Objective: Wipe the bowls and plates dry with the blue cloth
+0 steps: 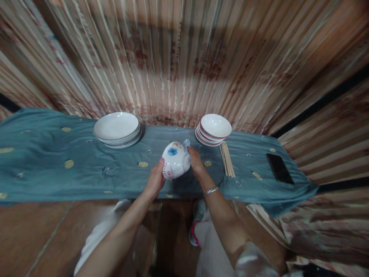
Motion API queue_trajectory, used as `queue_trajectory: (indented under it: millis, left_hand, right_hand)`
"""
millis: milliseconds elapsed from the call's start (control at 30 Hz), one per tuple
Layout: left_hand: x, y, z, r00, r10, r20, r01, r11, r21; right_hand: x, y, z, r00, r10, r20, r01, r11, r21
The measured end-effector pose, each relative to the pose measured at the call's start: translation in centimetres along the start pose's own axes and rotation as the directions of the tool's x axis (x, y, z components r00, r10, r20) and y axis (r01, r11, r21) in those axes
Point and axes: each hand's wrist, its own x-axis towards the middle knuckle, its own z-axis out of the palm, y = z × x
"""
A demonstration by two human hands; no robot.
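Both hands hold a white bowl with a blue flower, tipped so its outside faces me, above a blue-grey cloth. My left hand grips the bowl's lower left edge. My right hand, with a bangle on its wrist, presses a small pale blue rag against the bowl's right side.
A stack of wide white plates sits at the back left of the cloth. Stacked small bowls with red rims stand at the back right, wooden chopsticks beside them. A dark phone lies farther right. A striped curtain hangs behind.
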Motion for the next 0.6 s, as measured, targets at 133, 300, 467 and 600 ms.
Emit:
queue_trajectory:
  millis: [133, 300, 467, 600]
  left_hand:
    - [0.2, 0.3, 0.5, 0.993, -0.06, -0.101, 0.044, 0.987, -0.153]
    - [0.6, 1.0, 1.2, 0.967, -0.165, -0.196, 0.102, 0.95, -0.297]
    - [1.0, 1.9, 1.4, 0.946, -0.238, -0.218, 0.129, 0.898, -0.42]
    - [1.5, 2.4, 1.0, 0.948, -0.232, -0.217, 0.114, 0.887, -0.448]
  right_hand:
    - [-0.4, 0.3, 0.6, 0.976, 0.216, -0.008, -0.215, 0.975, 0.051]
    - [-1.0, 0.2, 0.7, 0.967, 0.25, -0.037, -0.246, 0.965, 0.087]
    - [-1.6, 0.7, 0.7, 0.984, 0.179, -0.006, -0.178, 0.98, 0.09]
    - [-2.3, 1.0, 1.1, 0.988, 0.152, 0.0, -0.152, 0.987, 0.057]
